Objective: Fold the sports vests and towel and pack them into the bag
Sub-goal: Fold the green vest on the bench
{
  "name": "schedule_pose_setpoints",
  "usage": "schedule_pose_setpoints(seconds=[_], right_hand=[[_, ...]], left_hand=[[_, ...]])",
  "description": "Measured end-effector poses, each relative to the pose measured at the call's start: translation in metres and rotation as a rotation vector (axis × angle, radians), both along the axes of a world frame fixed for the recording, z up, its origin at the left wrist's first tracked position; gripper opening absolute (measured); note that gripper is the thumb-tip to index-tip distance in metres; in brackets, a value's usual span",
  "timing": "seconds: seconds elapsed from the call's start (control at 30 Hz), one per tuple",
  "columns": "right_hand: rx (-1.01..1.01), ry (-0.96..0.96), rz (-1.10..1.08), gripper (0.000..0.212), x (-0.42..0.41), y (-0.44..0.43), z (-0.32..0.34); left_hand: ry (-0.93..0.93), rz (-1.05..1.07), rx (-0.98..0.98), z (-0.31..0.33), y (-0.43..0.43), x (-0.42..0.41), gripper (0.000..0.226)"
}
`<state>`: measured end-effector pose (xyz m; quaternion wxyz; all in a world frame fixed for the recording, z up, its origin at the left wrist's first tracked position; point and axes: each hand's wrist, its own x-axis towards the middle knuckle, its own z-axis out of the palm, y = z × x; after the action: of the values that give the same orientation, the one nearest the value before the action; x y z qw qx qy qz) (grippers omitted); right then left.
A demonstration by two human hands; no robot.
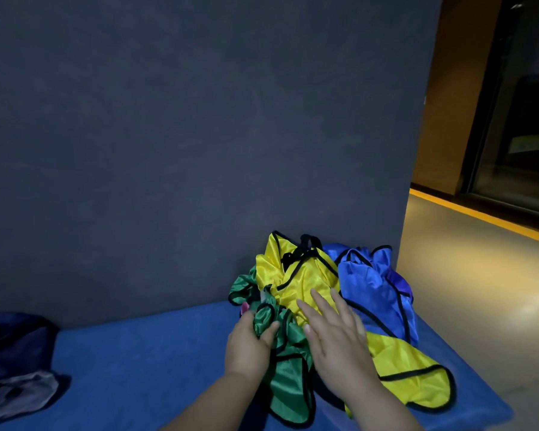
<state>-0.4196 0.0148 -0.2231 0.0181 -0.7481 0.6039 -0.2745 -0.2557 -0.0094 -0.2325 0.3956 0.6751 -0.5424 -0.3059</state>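
- Pile of three crumpled garments sits at 5 o'clock in the view, on a blue padded bench top (143, 368) and pushed against a dark grey felt-like wall (168, 135).
- Shiny green vest (288, 390) with black piping lies at the 8 o'clock side of the pile. Its lower part trails toward the near edge of the bench top.
- Shiny yellow vest (302, 281) with black piping takes the middle of the pile. One end is propped up against the wall at 12 o'clock and another part spreads out flat toward 4 o'clock.
- Shiny blue vest (371, 287) with black piping is bunched at the 2 o'clock side, touching the yellow vest.
- A small pink scrap (245, 306) shows just beside the green vest at 10 o'clock; what it is I cannot tell.
- Left hand (249, 346) has fingers and thumb curled round a bunched fold of the green vest.
- Right hand (336, 334) is flat, fingers straight and spread, palm down on the pile where the yellow vest meets the green vest.
- The two hands are close, side by side, with a fold of the green vest between them.
- Dark navy soft bag (16, 346) with a pale grey lining slumps on the bench top at 8 o'clock in the view, well apart from the pile.
- Glossy floor (479, 275) with a yellow stripe (479, 214) runs at 3 o'clock, past the wall's end.
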Motion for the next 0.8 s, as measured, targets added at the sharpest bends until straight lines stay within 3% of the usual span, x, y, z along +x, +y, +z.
schedule_pose_setpoints(seconds=[0.1, 0.27, 0.43, 0.53, 0.63, 0.8], right_hand=[[-0.025, 0.077, 0.030, 0.057, 0.009, -0.004, -0.006], [0.027, 0.145, 0.041, 0.085, 0.021, -0.008, -0.007], [0.066, 0.151, 0.022, 0.087, 0.025, -0.012, -0.013], [0.096, 0.177, 0.004, 0.088, 0.026, -0.014, -0.016], [0.124, 0.199, 0.005, 0.097, 0.029, -0.016, -0.018], [0.151, 0.221, 0.010, 0.104, 0.033, -0.018, -0.023]], left_hand=[[0.042, 0.008, -0.012, -0.001, 0.008, 0.014, 0.040], [-0.054, 0.051, -0.089, 0.000, 0.015, 0.028, 0.032], [0.225, 0.006, -0.084, 0.013, 0.028, 0.036, 0.018], [0.272, 0.093, -0.103, 0.019, 0.032, 0.050, 0.020], [0.243, 0.176, -0.125, 0.027, 0.037, 0.068, 0.013], [0.036, 0.172, -0.137, 0.025, 0.037, 0.091, 0.039]])
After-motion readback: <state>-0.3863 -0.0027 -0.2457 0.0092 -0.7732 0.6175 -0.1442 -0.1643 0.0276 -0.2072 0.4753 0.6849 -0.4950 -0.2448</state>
